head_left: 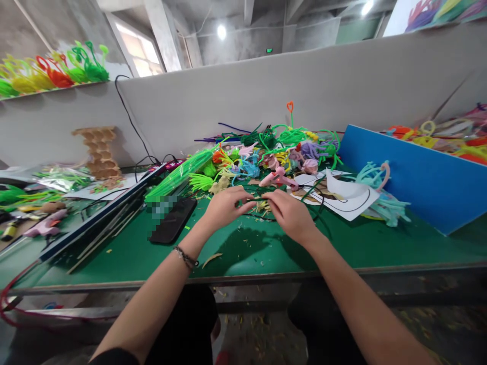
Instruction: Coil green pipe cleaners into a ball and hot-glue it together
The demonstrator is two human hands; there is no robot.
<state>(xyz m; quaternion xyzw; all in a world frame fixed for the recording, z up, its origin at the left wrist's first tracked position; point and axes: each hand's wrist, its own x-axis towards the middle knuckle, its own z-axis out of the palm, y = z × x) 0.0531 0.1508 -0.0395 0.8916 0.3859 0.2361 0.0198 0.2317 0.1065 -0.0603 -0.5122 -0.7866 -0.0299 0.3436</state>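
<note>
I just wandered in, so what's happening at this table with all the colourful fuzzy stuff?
Someone is working with bare hands at a green table. The left hand and right hand are close together, their fingertips seeming to pinch a thin dark strand, though it's hard to make out. Just behind them lies a pink glue gun, with a jumble of colourful fuzzy pieces beyond. A dark phone lies to the left, and a blue board stands tilted to the right.

Anything in the right hand's grip [288, 211] is too small to tell, and pixelation hides part of the phone [178, 220].
</note>
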